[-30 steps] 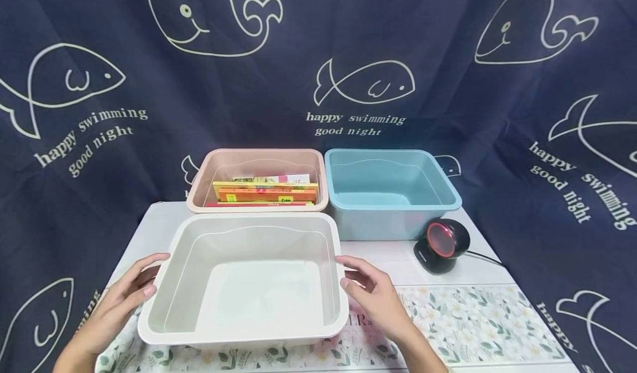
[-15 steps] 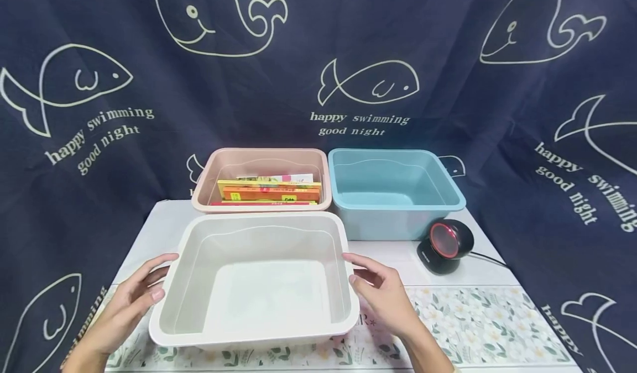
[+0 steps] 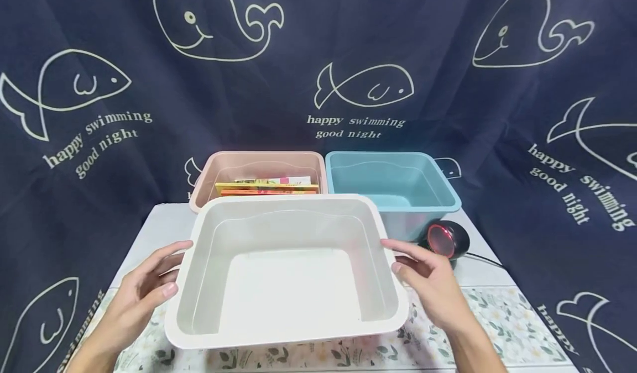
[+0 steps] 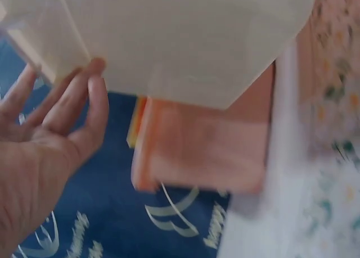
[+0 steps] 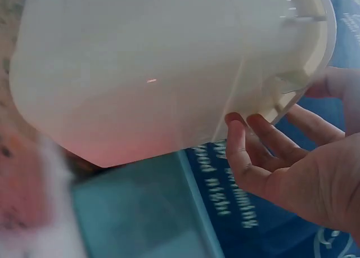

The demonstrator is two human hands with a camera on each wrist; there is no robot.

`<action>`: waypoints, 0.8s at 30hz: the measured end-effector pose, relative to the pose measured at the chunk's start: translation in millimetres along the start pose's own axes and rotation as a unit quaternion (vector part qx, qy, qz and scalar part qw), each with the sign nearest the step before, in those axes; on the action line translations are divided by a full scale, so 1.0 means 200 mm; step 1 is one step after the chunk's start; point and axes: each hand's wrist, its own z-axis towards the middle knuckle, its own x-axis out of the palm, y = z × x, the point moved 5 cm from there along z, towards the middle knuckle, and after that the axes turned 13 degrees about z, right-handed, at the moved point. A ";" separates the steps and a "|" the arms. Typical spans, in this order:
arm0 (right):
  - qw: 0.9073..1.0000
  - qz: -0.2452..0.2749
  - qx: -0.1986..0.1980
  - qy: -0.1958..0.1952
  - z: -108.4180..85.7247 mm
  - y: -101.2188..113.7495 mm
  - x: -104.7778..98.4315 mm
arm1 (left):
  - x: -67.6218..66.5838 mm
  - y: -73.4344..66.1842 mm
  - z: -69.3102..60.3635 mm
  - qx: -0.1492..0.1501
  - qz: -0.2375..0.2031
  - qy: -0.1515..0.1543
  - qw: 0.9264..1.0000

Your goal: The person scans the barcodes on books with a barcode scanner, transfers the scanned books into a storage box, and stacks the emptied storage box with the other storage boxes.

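Observation:
A white plastic storage bin with nothing inside is held off the table, its opening facing me. My left hand holds the bin's left rim, thumb in front and fingers curled behind. At the opposite rim, my right hand holds it the same way. The left wrist view shows my left hand with fingertips against the outer side of the white bin. Seen from the right wrist, fingers of my right hand bend under the rim of the white bin, and a reddish glow lies on its underside.
Behind stand a pink bin with several books and a blue bin. The white bin overlaps both in the head view. A black device with a red-lit ring and a cable sits right of my right hand.
Both hands have raised the white bin and carried it to the right. It now looks larger and covers the pink bin's front edge and part of the blue one.

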 end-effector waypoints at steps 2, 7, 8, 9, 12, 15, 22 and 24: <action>1.000 0.019 -0.019 0.007 0.01 0.07 -0.03 | 0.03 -0.05 0.04 -0.005 0.000 -0.010 1.000; 0.998 0.048 -0.050 0.002 0.05 0.23 -0.11 | 0.10 -0.22 0.20 -0.009 0.010 -0.039 0.999; 0.997 0.052 -0.052 -0.002 0.06 0.26 -0.14 | 0.11 -0.25 0.23 -0.005 0.010 -0.042 0.999; 0.997 0.059 -0.056 -0.006 0.07 0.30 -0.16 | 0.13 -0.29 0.27 0.004 0.007 -0.045 0.999; 0.993 0.091 -0.074 -0.001 0.10 0.40 -0.24 | 0.17 -0.36 0.39 0.017 0.004 -0.057 0.998; 0.989 0.116 -0.091 0.006 0.14 0.48 -0.31 | 0.21 -0.40 0.50 0.023 -0.002 -0.072 0.997; 0.984 0.138 -0.110 -0.017 0.25 0.57 -0.49 | 0.33 -0.39 0.75 0.027 -0.017 -0.090 0.995; 0.985 0.130 -0.111 -0.036 0.29 0.58 -0.54 | 0.37 -0.37 0.82 0.021 -0.021 -0.092 0.995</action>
